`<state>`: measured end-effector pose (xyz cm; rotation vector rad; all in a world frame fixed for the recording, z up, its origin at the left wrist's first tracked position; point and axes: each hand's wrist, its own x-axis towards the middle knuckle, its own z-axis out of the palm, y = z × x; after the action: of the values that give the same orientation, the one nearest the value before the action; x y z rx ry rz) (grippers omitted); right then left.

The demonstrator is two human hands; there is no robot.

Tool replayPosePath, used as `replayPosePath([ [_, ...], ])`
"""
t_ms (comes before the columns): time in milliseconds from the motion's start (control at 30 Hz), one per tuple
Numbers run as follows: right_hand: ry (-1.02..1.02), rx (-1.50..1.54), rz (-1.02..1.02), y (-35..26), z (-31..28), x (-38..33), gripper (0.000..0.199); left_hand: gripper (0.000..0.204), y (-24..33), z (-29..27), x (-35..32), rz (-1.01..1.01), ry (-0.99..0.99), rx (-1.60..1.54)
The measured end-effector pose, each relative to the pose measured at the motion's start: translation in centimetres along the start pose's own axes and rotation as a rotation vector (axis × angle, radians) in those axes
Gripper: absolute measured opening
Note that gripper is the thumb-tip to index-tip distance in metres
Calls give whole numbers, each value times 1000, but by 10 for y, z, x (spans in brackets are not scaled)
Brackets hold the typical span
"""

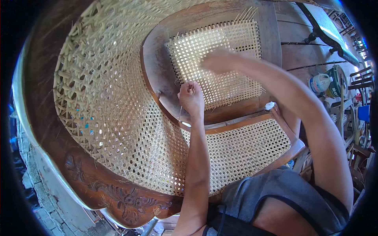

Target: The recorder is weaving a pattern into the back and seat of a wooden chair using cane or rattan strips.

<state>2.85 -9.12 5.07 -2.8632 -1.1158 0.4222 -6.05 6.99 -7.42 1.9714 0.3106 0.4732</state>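
Observation:
A square panel of woven cane [232, 78] is set in the brown wooden seat frame [157, 59] of a chair, with loose strand ends sticking out at its far right corner. Near the panel's left edge, my left hand [191, 96] is closed in a fist. A thin cane strand [180, 113] appears to run down from it; inside the fist, little of it shows. Over the middle of the weave is my right hand [221, 61], smeared by motion. Its fingers cannot be made out, nor whether they hold anything.
A curved cane backrest [114, 90] wraps round the left, edged by carved dark wood [130, 200]. Another cane panel [246, 143] lies close to my body. On the right are a white plastic jug [321, 83], a dark green bucket [338, 80], a blue container [364, 113] and wooden furniture parts.

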Motion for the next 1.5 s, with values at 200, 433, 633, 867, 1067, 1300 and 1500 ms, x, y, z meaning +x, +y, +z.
replayPosePath([
  [200,107,-147,44,43,-43,-31,23,10,10,-2,-1,120,52,178],
  [433,364,-233,75,81,-67,-71,19,16,20,2,-3,115,8,153],
  [633,369,101,98,8,-95,-88,29,18,85,18,26,520,-89,-165],
  [867,285,816,462,-24,-84,-75,40,24,95,-49,35,152,-141,-567],
  [1067,-61,213,384,-30,7,-19,29,30,31,-35,16,76,-69,-114],
  [1300,41,3,371,-57,1,-3,16,31,24,-25,17,-124,-59,19],
  [1500,85,-35,396,-65,6,7,18,28,35,-25,16,-157,-62,4],
])
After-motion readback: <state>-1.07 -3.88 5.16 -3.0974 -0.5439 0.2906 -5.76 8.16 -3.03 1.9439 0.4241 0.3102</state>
